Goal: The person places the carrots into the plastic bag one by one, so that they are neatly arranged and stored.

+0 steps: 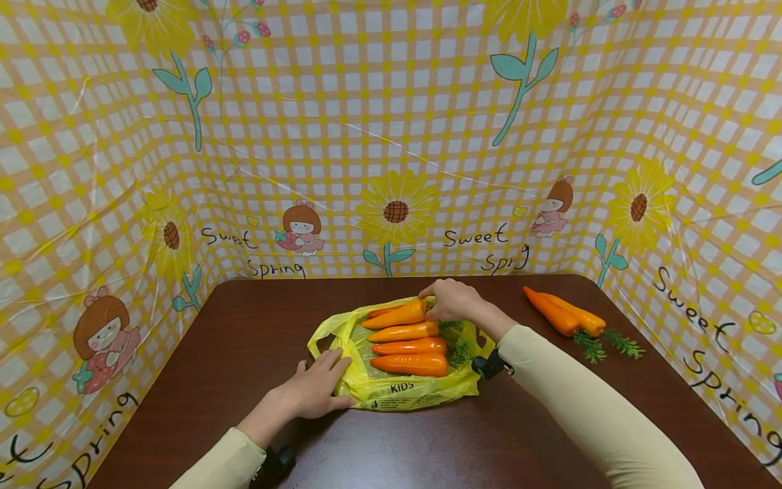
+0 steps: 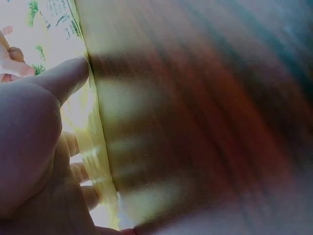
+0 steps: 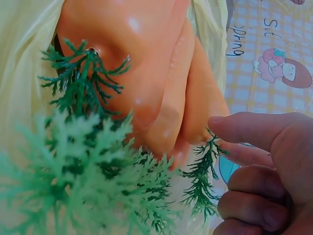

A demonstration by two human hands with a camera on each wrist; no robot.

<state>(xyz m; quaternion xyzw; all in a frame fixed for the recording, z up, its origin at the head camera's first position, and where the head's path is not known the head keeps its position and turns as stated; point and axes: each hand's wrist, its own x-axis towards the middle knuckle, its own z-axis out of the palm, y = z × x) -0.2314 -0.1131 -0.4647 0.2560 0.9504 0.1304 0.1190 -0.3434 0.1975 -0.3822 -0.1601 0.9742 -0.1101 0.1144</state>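
While the left hand (image 1: 313, 392) presses flat on the crinkled yellow plastic bag (image 1: 391, 392), the right hand (image 1: 453, 300) pinches the topmost orange plastic carrot (image 1: 397, 316).

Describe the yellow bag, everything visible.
The yellow bag is thin, glossy, crinkled plastic with dark print reading "KIDS" near its front edge and a handle loop at its left end. It lies flat on the dark brown table. Four orange carrots with green tops lie side by side at its mouth, tips pointing left. The left hand rests flat on its left edge, fingers straight. The right hand touches the farthest carrot at the bag's far edge; whether it also touches the plastic is unclear.
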